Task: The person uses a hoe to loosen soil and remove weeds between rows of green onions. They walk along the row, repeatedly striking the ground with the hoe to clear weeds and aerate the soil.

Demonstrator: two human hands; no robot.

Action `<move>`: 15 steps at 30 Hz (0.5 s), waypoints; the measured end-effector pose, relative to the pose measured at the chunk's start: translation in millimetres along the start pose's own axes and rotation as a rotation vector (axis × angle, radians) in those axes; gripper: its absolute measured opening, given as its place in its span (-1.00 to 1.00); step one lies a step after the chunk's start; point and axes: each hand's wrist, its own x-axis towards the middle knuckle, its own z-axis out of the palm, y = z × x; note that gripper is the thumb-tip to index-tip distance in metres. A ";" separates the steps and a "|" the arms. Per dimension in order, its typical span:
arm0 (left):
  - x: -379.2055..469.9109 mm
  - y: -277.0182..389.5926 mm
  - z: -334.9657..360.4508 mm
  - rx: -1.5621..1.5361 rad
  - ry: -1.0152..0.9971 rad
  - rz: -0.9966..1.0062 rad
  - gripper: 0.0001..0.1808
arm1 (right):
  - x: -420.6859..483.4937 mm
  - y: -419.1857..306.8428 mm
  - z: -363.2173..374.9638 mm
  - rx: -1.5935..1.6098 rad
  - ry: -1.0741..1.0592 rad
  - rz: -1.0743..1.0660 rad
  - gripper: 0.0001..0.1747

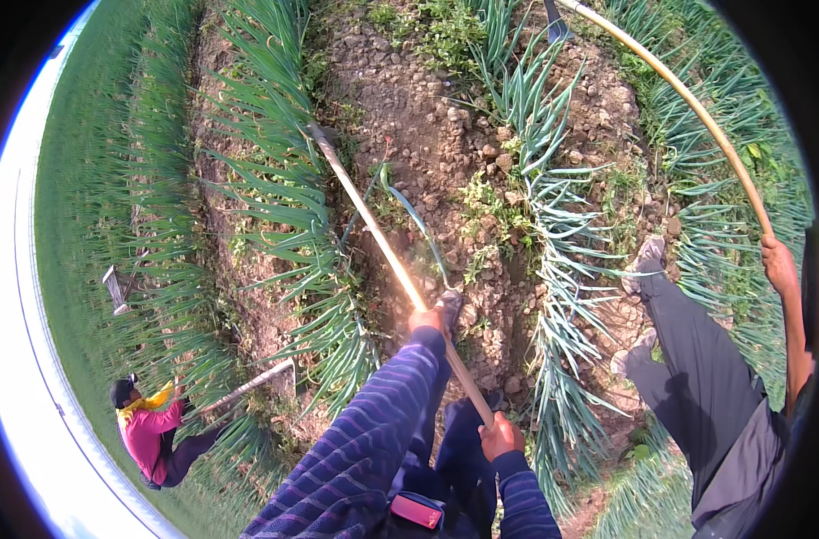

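My left hand [428, 320] grips the middle of a long wooden tool handle [366, 215], likely a hoe's. Closer to my body, my right hand [502, 436] is wrapped around the handle's near end. The handle slants away to the far left, and its far tip meets a row of green onion plants [275, 155], where leaves and shade hide any blade. Under the handle lies cloddy brown soil [409, 148] with a loose onion stalk [416, 215] on it. My shoe [451, 306] shows just beyond my left hand.
Another onion row [564, 249] runs along my right, with low weeds [487, 202] beside it. A co-worker in dark trousers [685, 364] stands close at right, holding a long-handled hoe [692, 101]. Further left, a person in pink [155, 431] holds another hoe [251, 385].
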 end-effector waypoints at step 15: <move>33.0 -40.2 -5.6 -0.156 0.041 -0.136 -0.72 | 3.4 -10.0 12.1 -0.267 -0.161 0.063 -0.77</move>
